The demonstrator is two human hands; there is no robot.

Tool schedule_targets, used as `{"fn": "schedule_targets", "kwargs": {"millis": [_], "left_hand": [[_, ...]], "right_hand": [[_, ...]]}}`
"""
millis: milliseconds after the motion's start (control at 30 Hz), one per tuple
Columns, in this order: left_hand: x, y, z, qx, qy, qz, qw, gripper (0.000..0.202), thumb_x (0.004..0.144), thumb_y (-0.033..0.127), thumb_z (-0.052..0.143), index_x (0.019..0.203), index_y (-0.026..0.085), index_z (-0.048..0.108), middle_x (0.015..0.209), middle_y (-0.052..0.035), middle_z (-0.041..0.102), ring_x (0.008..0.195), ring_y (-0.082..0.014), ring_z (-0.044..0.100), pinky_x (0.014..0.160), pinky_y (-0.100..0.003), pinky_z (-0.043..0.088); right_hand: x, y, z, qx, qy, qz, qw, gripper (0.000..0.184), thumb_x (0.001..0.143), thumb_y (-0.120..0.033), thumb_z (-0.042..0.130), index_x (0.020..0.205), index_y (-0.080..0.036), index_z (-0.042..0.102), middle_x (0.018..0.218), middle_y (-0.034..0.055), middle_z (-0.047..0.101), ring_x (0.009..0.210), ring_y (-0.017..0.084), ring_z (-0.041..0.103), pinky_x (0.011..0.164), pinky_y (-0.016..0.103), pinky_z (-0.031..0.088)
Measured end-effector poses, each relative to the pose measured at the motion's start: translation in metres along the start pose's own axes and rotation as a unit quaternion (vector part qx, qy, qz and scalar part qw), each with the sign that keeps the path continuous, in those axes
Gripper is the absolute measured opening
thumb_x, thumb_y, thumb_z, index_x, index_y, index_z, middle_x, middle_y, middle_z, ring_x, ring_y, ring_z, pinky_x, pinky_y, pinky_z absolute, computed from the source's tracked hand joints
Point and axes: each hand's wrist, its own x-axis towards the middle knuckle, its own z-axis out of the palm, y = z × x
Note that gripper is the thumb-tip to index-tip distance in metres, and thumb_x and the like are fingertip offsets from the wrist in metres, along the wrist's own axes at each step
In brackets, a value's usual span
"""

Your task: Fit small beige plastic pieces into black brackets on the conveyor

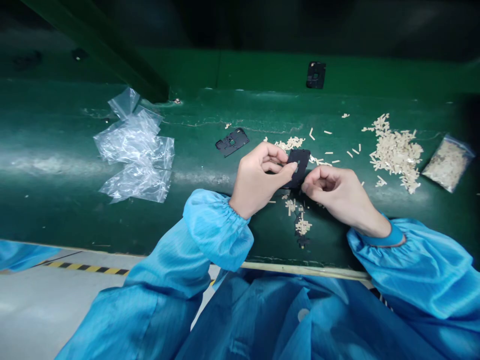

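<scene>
My left hand (258,177) grips a small black plastic plate (299,164) between thumb and fingers, just above the green belt. My right hand (335,192) is curled in a pinch against the plate's lower right edge; what sits between its fingertips is too small to make out. Small beige strips (298,220) lie scattered under both hands. Both arms wear blue sleeves.
A second black plate (232,142) lies on the green belt (56,200) left of my hands, a third (315,75) at the far edge. Clear plastic bags (137,150) are heaped at left. A pile of beige strips (395,152) and a filled bag (447,162) lie at right.
</scene>
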Motion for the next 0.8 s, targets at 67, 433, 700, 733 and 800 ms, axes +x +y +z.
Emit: {"fn": "schedule_targets", "kwargs": {"millis": [67,433,700,733,800], "left_hand": [[-0.0001,0.0001,0.0000,-0.004,0.000,-0.001,1.000,0.022,0.073,0.011,0.079,0.079,0.016,0.059,0.075,0.0036,0.065,0.055,-0.0027,0.057,0.053,-0.014,0.047],[0.0004,0.0011,-0.0001,-0.020,-0.007,-0.008,1.000,0.020,0.072,0.013,0.078,0.078,0.016,0.059,0.075,0.0031,0.065,0.058,-0.0041,0.060,0.055,-0.015,0.050],[0.0012,0.0012,-0.0016,-0.045,-0.017,-0.020,0.999,0.020,0.072,0.015,0.079,0.079,0.015,0.060,0.071,0.0038,0.063,0.056,-0.0033,0.057,0.052,-0.014,0.047],[0.0013,0.0014,-0.0015,-0.045,-0.017,-0.023,0.999,0.020,0.072,0.015,0.079,0.079,0.015,0.061,0.071,0.0040,0.062,0.056,-0.0031,0.056,0.052,-0.014,0.046],[0.0015,0.0023,-0.0016,-0.043,-0.018,-0.030,0.998,0.020,0.071,0.015,0.079,0.078,0.015,0.061,0.070,0.0041,0.062,0.055,-0.0029,0.055,0.051,-0.014,0.045]], "right_hand": [[0.0004,-0.0007,0.0006,-0.001,0.002,0.003,1.000,0.005,0.072,-0.017,0.070,0.071,-0.017,0.065,0.056,-0.0047,0.053,0.050,0.008,0.040,0.047,0.024,0.030],[-0.0003,-0.0001,0.0002,0.002,0.004,0.009,1.000,0.006,0.073,-0.017,0.070,0.071,-0.017,0.064,0.056,-0.0053,0.053,0.049,0.007,0.042,0.047,0.024,0.030],[0.0003,0.0010,-0.0009,0.008,0.001,0.006,1.000,0.006,0.072,-0.013,0.068,0.071,-0.017,0.064,0.055,-0.0062,0.052,0.049,0.007,0.041,0.047,0.023,0.030],[0.0004,0.0010,-0.0010,0.010,0.001,0.006,1.000,0.006,0.071,-0.012,0.068,0.071,-0.017,0.064,0.055,-0.0064,0.051,0.049,0.007,0.041,0.047,0.023,0.029],[0.0007,0.0007,-0.0014,0.012,-0.001,0.004,1.000,0.006,0.071,-0.012,0.067,0.070,-0.017,0.064,0.054,-0.0067,0.051,0.049,0.007,0.040,0.046,0.022,0.029]]}}
